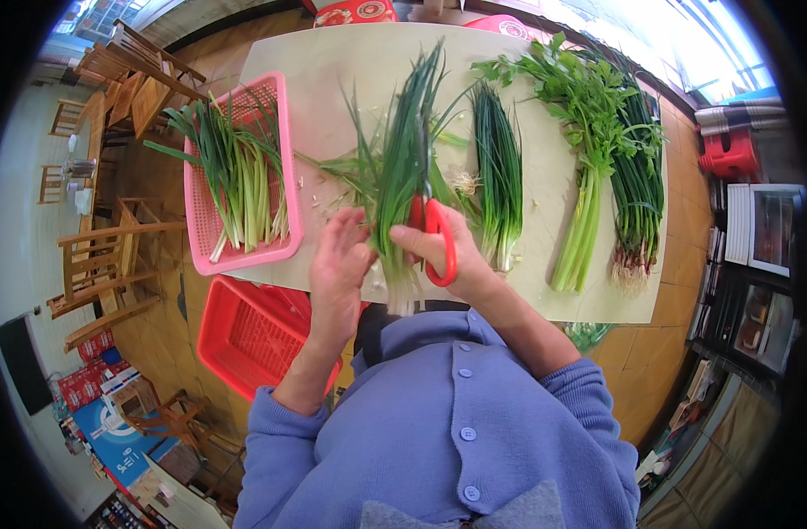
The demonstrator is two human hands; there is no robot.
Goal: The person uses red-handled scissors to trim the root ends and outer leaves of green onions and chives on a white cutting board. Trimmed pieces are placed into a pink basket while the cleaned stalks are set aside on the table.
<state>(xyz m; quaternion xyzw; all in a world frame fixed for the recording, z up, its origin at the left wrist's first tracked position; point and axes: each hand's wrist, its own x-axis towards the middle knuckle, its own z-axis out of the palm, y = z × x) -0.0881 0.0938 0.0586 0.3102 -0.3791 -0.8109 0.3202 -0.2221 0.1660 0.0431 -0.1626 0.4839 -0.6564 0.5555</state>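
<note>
In my right hand (446,248) are red-handled scissors (441,244) and a bunch of green scallions (398,192), its pale root ends towards me. The blades point away, alongside the leaves. My left hand (342,264) is raised at the bunch's left side with its fingers apart; whether the fingertips touch the stems cannot be told. Loose leaves and trimmings (350,173) lie behind the bunch on the pale tabletop (324,59). To the right lies another scallion bunch (499,178), with cut roots (465,180) beside it.
A pink plastic basket (291,165) holding scallions stands on the table's left. Celery (578,225) and a scallion bunch with roots (638,198) lie at the right. Below the table's left front edge is a red plastic basket (244,330). Wooden chairs (112,258) stand on the left.
</note>
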